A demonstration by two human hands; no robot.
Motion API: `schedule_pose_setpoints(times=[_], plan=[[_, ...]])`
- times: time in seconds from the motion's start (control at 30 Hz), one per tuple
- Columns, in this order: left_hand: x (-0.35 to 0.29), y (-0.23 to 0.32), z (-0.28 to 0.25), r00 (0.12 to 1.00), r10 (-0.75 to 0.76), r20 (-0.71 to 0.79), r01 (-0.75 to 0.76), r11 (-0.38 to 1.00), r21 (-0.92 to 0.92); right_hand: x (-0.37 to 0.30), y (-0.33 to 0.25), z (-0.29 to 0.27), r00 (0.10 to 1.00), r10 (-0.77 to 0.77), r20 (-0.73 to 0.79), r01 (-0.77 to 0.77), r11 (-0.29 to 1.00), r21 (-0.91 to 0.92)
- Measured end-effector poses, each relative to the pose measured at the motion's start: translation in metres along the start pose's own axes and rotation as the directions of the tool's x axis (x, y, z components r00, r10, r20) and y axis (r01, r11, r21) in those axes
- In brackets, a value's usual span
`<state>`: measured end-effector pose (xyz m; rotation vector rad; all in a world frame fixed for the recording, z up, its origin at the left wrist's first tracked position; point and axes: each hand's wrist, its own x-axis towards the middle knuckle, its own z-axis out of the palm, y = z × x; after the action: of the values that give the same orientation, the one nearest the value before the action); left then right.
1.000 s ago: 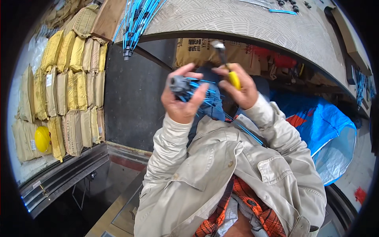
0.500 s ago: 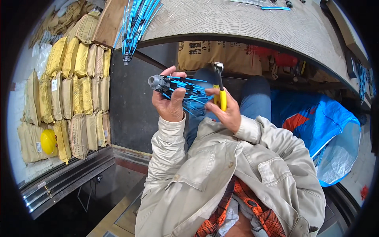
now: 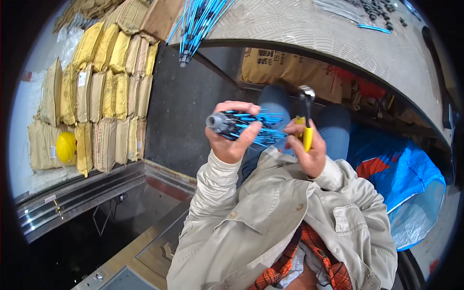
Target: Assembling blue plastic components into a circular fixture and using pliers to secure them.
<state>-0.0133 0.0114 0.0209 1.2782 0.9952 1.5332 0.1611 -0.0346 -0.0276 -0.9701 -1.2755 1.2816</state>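
Note:
My left hand [image 3: 227, 149] is closed round a bundle of thin blue rods [image 3: 265, 119] with black parts among them. The grey ribbed, hollow end piece [image 3: 221, 122] of the bundle points left out of my grip, and the rods' free ends fan to the right. In my right hand [image 3: 313, 158] are pliers [image 3: 308, 140] with yellow handles, their metal head tilted up and away. That hand's fingertips are close to the rod ends; whether they touch them I cannot tell.
A similar blue bundle [image 3: 197, 30] hangs over the edge of the grey textured worktop [image 3: 290, 26]. Small dark parts [image 3: 379, 10] and a loose blue strip [image 3: 373, 29] lie there. At left are stacked yellow-brown packages [image 3: 110, 96] and a yellow helmet [image 3: 66, 147]; at right, a blue sack [image 3: 386, 159].
My left fingers have folded further over the rods, which are bunched closer together. The pliers remain in my right hand, near the rod ends. The whole view has shifted.

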Motion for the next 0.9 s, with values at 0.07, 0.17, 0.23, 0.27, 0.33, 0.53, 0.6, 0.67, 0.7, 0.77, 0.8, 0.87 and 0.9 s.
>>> schedule_pose_setpoints(times=[0.07,0.17,0.23,0.27,0.33,0.53,0.6,0.67,0.7,0.77,0.8,0.87,0.9], plan=[[-0.002,0.01,0.003,0.997,-0.022,0.074,0.023,1.0,-0.014,0.007,-0.017,-0.012,0.999,-0.017,0.031,0.019,0.998,-0.056],[-0.005,0.013,0.007,0.987,-0.054,0.15,0.06,0.997,-0.04,0.034,-0.045,-0.032,0.904,-0.339,0.262,0.428,0.714,-0.554],[0.001,0.004,0.003,0.973,0.037,0.227,-0.035,0.999,-0.014,0.051,-0.06,-0.043,0.846,-0.425,0.321,0.519,0.517,-0.681],[0.004,0.0,0.001,0.96,0.083,0.267,-0.084,0.996,-0.005,0.056,-0.068,-0.047,0.797,-0.475,0.374,0.539,0.279,-0.795],[0.006,-0.004,0.003,0.944,0.125,0.306,-0.131,0.991,-0.002,0.065,-0.07,-0.053,0.746,-0.499,0.44,0.518,0.021,-0.855],[0.004,-0.003,0.02,0.974,0.043,0.22,-0.054,0.998,0.044,0.088,-0.067,-0.062,0.471,-0.638,0.609,0.42,-0.445,-0.791],[0.005,-0.004,0.021,0.975,0.027,0.223,-0.052,0.993,0.105,0.091,-0.067,-0.06,0.456,-0.609,0.649,0.367,-0.535,-0.761],[0.005,-0.004,0.022,0.975,0.024,0.22,-0.055,0.989,0.137,0.093,-0.065,-0.059,0.443,-0.596,0.67,0.34,-0.579,-0.741],[0.006,-0.005,0.022,0.977,0.021,0.21,-0.047,0.991,0.121,0.091,-0.063,-0.058,0.447,-0.608,0.657,0.33,-0.57,-0.752],[0.005,-0.005,0.023,0.982,0.015,0.189,-0.033,0.995,0.091,0.087,-0.055,-0.054,0.454,-0.63,0.63,0.311,-0.55,-0.775],[0.005,-0.005,0.022,0.984,0.011,0.179,-0.025,0.997,0.076,0.086,-0.052,-0.053,0.457,-0.641,0.616,0.302,-0.54,-0.786],[0.006,-0.005,0.021,0.985,0.015,0.17,-0.029,0.996,0.084,0.087,-0.043,-0.052,0.438,-0.663,0.607,0.317,-0.518,-0.795],[0.006,-0.004,0.021,0.986,0.014,0.167,-0.029,0.995,0.091,0.087,-0.039,-0.052,0.425,-0.684,0.593,0.328,-0.494,-0.805]])
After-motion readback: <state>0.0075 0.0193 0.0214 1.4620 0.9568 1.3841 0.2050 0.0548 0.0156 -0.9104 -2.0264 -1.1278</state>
